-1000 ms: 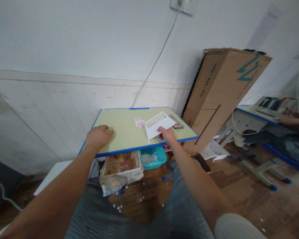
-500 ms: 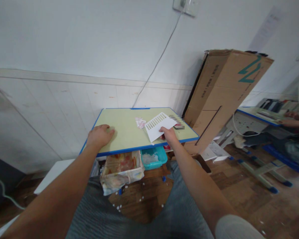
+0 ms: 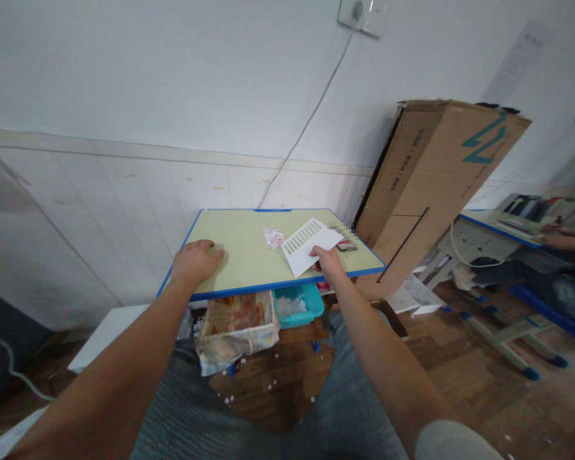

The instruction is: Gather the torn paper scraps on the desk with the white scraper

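My right hand (image 3: 328, 263) pinches a white card with a row of slots cut along one side (image 3: 303, 253), thumb on top and the other fingers mostly hidden underneath. The card is held over the front right part of a pale yellow-green desk (image 3: 239, 255) with blue edging. On the desk's left side rests my left hand (image 3: 197, 262), holding nothing, its fingers loosely extended. Small pink-and-white paper pieces (image 3: 273, 238) lie behind the card. To the right of it is a flat object (image 3: 347, 245), partly blurred out.
Under the desktop sit a cloth-lined basket (image 3: 237, 342) and a turquoise bin (image 3: 299, 317) with white scraps inside. A tall cardboard box (image 3: 441, 172) leans by the wall at right. Another person's arm (image 3: 570, 238) is at a second desk. White bits dot the floor.
The view has shifted slightly, so everything appears a little further right. Both hands and the card keep nearly the same places at the desk.
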`<state>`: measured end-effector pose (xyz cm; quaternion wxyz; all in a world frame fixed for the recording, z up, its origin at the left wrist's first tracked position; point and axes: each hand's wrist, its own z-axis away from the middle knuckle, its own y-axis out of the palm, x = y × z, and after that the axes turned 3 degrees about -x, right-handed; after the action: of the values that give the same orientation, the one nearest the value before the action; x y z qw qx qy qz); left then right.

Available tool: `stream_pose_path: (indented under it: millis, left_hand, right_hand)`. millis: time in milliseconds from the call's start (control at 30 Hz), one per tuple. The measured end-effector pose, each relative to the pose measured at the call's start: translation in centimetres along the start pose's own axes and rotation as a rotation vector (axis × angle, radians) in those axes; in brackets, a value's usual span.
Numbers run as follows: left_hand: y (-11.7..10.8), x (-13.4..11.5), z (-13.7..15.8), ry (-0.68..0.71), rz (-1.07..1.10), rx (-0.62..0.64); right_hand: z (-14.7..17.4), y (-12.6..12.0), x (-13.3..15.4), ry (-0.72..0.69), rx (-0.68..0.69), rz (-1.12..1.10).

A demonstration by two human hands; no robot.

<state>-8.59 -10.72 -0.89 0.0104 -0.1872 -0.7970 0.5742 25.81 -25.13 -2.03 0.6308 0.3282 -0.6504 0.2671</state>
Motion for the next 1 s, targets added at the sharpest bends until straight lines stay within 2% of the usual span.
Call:
stream_pose_path:
  millis: [467, 800, 900, 1000]
  left_hand:
    - [-0.3, -0.4, 0.9, -0.030, 0.000, 0.010]
    - [0.4, 0.2, 0.5, -0.010, -0.001, -0.021]
    - [0.5, 0.3, 0.5, -0.010, 0.001, -0.021]
    - [0.5, 0.3, 0.5, -0.011, -0.005, -0.014]
  right_hand:
    - [-0.1, 0.4, -0.2, -0.051, -0.030, -0.021]
    - [-0.1, 1.1, 0.5, -0.048, -0.056, -0.025]
    - [-0.2, 2.1, 0.7, -0.055, -0.079, -0.023]
    - [0.0, 4.6, 0.7, -0.068, -0.073, -0.025]
